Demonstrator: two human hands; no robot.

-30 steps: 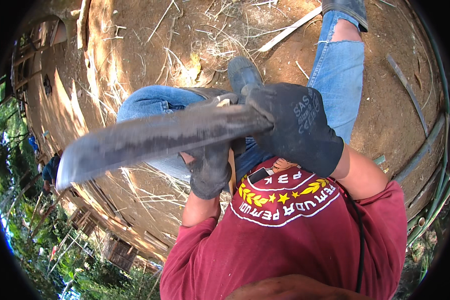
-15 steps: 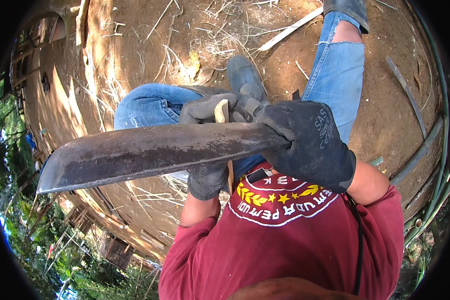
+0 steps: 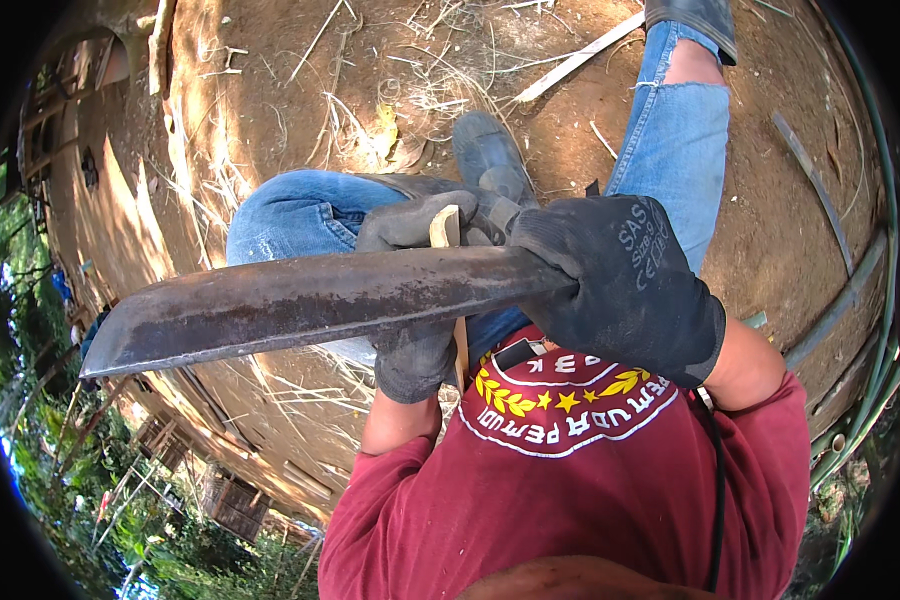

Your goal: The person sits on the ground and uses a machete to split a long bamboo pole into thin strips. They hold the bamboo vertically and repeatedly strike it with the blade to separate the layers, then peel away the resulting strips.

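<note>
A broad, dark-stained machete reaches leftward across the middle of the view, its wide blade end at the far left. My right hand, in a black glove, is wrapped round its handle, which the fingers hide. Behind the blade, my gloved left hand closes on a narrow pale strip of wood or bamboo. The strip's upper end shows above the blade and its lower part below, close to my shirt. The blade covers the middle of both the left hand and the strip, so whether the edge touches the strip cannot be seen.
My bent left leg in jeans lies just beyond the blade. A dark boot is beyond my hands. Shavings and a pale split stick lie on the dirt ground. Long green poles run along the right.
The machete's far end has risen slightly and shifted a little to the right. My right hand has turned slightly with it, while my left hand and the strip stay nearly in place.
</note>
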